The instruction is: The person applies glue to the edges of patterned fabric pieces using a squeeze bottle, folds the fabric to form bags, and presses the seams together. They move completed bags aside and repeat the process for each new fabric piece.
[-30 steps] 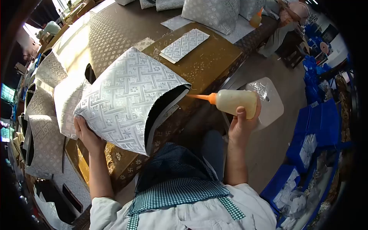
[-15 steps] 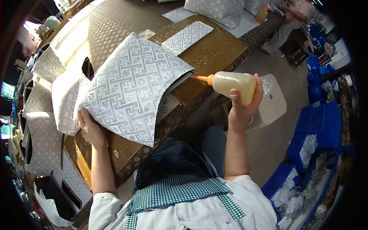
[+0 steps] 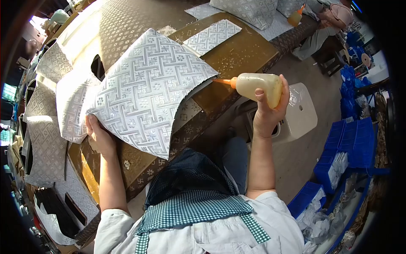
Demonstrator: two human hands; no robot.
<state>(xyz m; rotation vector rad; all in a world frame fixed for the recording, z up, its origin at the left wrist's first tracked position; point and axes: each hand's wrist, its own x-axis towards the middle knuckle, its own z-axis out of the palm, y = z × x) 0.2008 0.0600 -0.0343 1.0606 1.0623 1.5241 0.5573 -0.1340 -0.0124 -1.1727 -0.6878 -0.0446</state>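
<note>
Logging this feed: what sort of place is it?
Probably a handicraft workshop: brocade covers line the table, the left hand holds one cover, the right hand a glue bottle, with blue bins alongside.

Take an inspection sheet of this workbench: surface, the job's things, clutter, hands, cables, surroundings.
Surface: brown board lying on a patterned table.
Job's things: silver patterned cover, curved open; glue bottle, orange nozzle at the cover's open edge.
Clutter: flat panel on the board; more covers stacked at the left; second bottle at the far end.
Hands: left hand grips the cover's lower edge; right hand grips the glue bottle.
Cables: nothing seen.
Surroundings: white stool, blue crates, another person at the far end.
</note>
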